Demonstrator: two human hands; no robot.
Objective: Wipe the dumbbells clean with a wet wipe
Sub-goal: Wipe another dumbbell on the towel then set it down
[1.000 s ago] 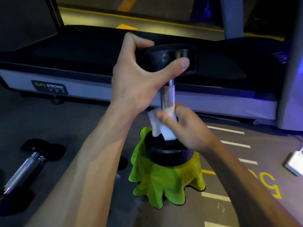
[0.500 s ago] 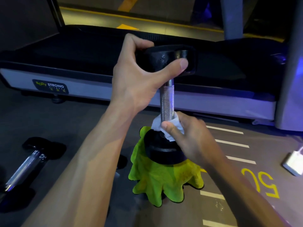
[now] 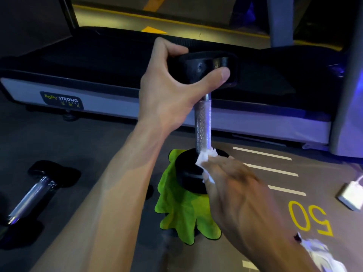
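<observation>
Two dumbbells show. One dumbbell (image 3: 202, 122) stands upright on a green cloth (image 3: 182, 213) on the floor (image 3: 78, 144), with black end weights and a knurled silver handle. The left hand (image 3: 172, 89) grips its top weight; the right hand (image 3: 235, 189) presses one white wet wipe (image 3: 205, 157) against the lower weight. The second dumbbell (image 3: 33, 195) lies on the floor well to the left, before a treadmill (image 3: 117, 75).

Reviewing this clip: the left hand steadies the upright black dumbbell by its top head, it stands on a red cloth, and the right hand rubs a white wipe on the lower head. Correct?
Not quite: the cloth is bright green, not red, as the head view shows. The rest holds: the left hand grips the top head of the upright black dumbbell with the knurled metal handle, and the right hand presses the white wet wipe on the lower head.
</observation>
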